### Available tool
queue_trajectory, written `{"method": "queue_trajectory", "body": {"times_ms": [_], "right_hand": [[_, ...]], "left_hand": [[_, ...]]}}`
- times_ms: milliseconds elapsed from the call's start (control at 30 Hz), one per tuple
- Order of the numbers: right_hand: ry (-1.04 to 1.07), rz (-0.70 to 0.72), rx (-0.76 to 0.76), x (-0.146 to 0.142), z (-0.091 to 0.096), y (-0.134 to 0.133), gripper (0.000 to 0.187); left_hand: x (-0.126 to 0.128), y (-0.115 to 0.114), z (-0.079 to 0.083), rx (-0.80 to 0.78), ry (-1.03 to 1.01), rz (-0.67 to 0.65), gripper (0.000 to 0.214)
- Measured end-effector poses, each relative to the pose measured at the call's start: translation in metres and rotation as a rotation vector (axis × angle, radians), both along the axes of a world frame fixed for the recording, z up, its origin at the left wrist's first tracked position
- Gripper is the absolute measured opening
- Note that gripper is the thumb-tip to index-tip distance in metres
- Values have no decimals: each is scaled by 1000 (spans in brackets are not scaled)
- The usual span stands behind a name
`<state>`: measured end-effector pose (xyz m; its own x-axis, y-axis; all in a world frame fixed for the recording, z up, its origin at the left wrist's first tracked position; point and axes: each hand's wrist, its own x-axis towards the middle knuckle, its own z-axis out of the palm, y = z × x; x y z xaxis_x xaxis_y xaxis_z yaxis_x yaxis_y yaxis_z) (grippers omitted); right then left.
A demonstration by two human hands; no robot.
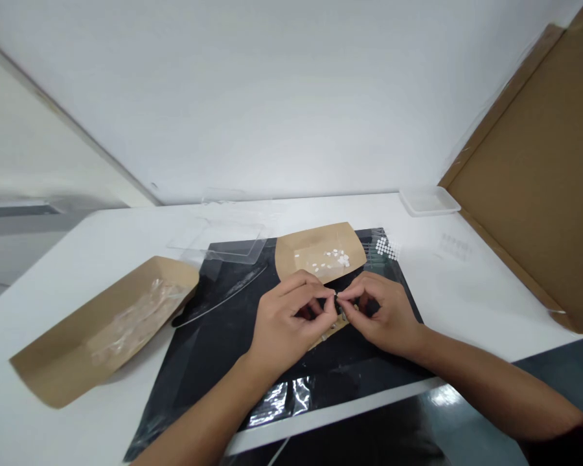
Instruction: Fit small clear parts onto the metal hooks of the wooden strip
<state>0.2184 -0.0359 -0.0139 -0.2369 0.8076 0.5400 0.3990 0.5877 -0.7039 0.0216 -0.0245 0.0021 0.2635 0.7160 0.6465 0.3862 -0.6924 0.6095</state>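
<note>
My left hand (296, 314) and my right hand (376, 310) meet fingertip to fingertip over a black mat (214, 349). Both pinch at one spot, where a tiny dark piece (335, 296) shows between the fingers; its kind is too small to make out. Just below the fingertips lies a brown card piece (337, 335) with small metallic-looking bits on it, partly hidden by my hands. Behind my hands sits a brown paper tray (291, 252) holding several small white pieces (340, 257).
At the left stands a larger brown paper tray (72, 343) with clear plastic bags (140, 314) inside. A sheet of white round dots (387, 248), a clear plastic sheet (223, 239) and a translucent lid-like tray (430, 202) lie farther back. A big cardboard box (534, 181) borders the right side.
</note>
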Motion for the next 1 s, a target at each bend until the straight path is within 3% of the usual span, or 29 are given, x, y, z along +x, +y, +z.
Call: {"method": "queue_trajectory", "body": {"times_ms": [267, 433, 633, 1000], "right_hand": [[40, 11, -71, 2, 1, 0, 5], [136, 31, -237, 2, 0, -1, 3], [310, 127, -455, 3, 0, -1, 14], [326, 115, -465, 3, 1, -2, 15]], "left_hand": [[-3, 2, 1, -151, -84, -47, 8], [-4, 4, 1, -307, -176, -99, 8], [-8, 6, 2, -442, -196, -173, 9], [-7, 0, 7, -346, -124, -124, 6]]}}
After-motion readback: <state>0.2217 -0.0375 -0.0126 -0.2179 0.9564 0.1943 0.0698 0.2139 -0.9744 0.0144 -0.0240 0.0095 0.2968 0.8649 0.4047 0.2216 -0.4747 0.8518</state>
